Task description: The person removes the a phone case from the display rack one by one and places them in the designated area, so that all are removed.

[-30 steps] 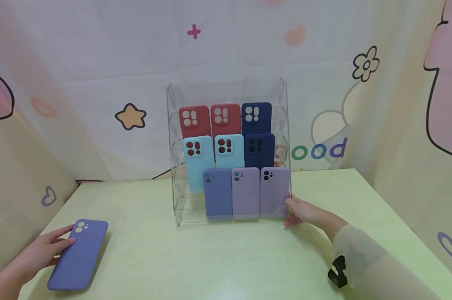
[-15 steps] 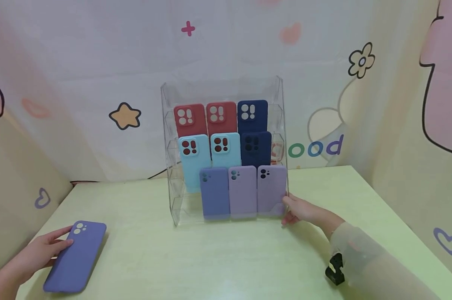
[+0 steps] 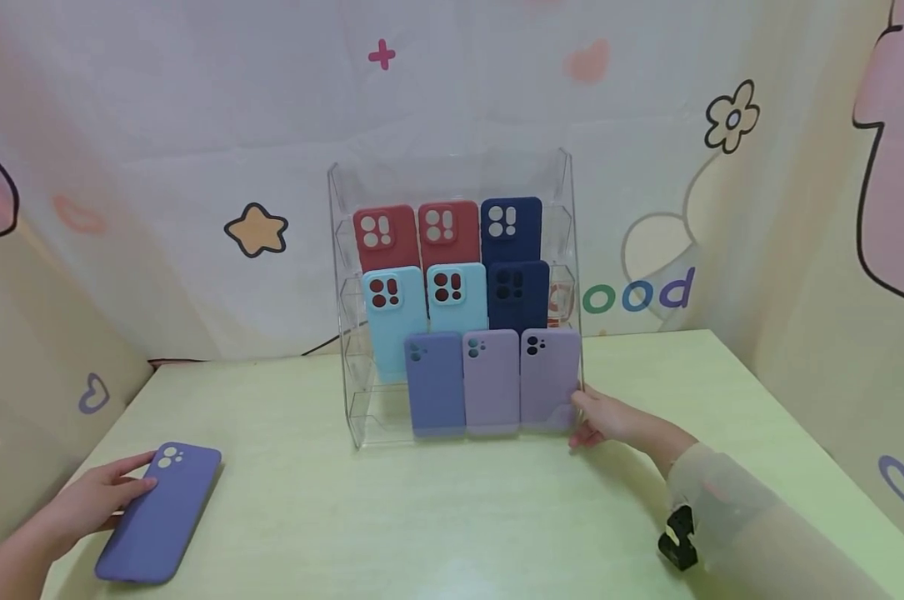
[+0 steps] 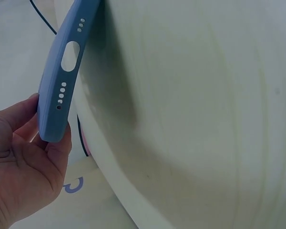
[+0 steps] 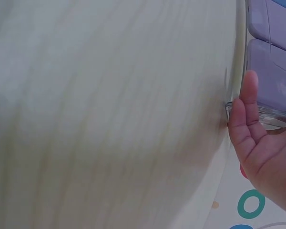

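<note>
My left hand (image 3: 84, 504) grips a violet-blue phone case (image 3: 159, 517) by its upper left edge, at the table's left side. In the left wrist view, the case's end (image 4: 62, 81) shows a port cutout and small holes, with thumb and fingers on opposite sides. A clear tiered display rack (image 3: 377, 433) stands mid-table. My right hand (image 3: 609, 418) holds its lower right corner, beside a light purple phone case (image 3: 551, 379) in the front tier. In the right wrist view, fingers (image 5: 250, 90) lie against the rack's bottom edge; the thumb is mostly out of frame.
Front tier: a blue-violet case (image 3: 437, 387) and a lilac case (image 3: 491, 383). Middle tier: light blue cases (image 3: 395, 333) and a navy case (image 3: 519, 300). Back tier: red cases (image 3: 386, 237) and another navy case (image 3: 511, 233). A patterned curtain (image 3: 159, 167) hangs behind the table (image 3: 422, 517).
The head view has shifted slightly. Both hands keep their holds on the case and the rack, and the cases in the rack stay where they were.
</note>
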